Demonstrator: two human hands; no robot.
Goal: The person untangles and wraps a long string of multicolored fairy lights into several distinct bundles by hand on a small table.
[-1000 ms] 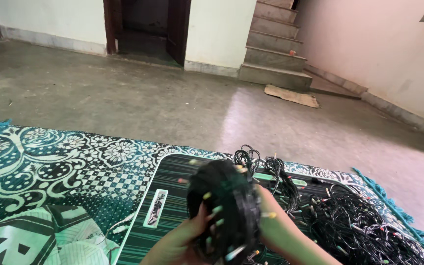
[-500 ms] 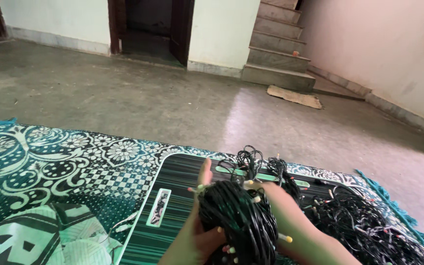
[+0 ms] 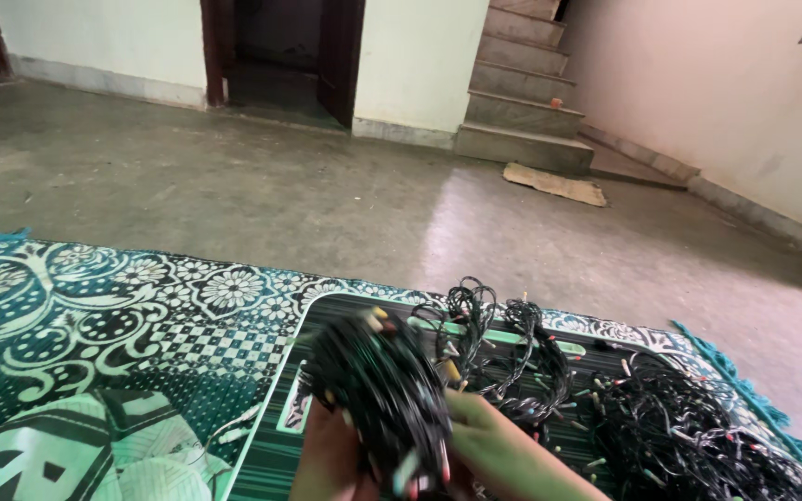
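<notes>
- Two hands at bottom centre: left hand (image 3: 327, 459) and right hand (image 3: 485, 445) both clasp one blurred coil of black string lights (image 3: 378, 394).
- One loose tangle of lights (image 3: 670, 431) sprawls at lower right, crowding that side.
- One patterned green mat (image 3: 95, 315) spreads left; bare concrete floor (image 3: 327, 204) lies beyond, reaching the stairs (image 3: 522, 102) at upper right.

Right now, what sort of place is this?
Probably the ground floor of a home: bare concrete floor, stone staircase and a dark doorway. A patterned mat is spread out, with both hands on a bundle of string lights.
</notes>
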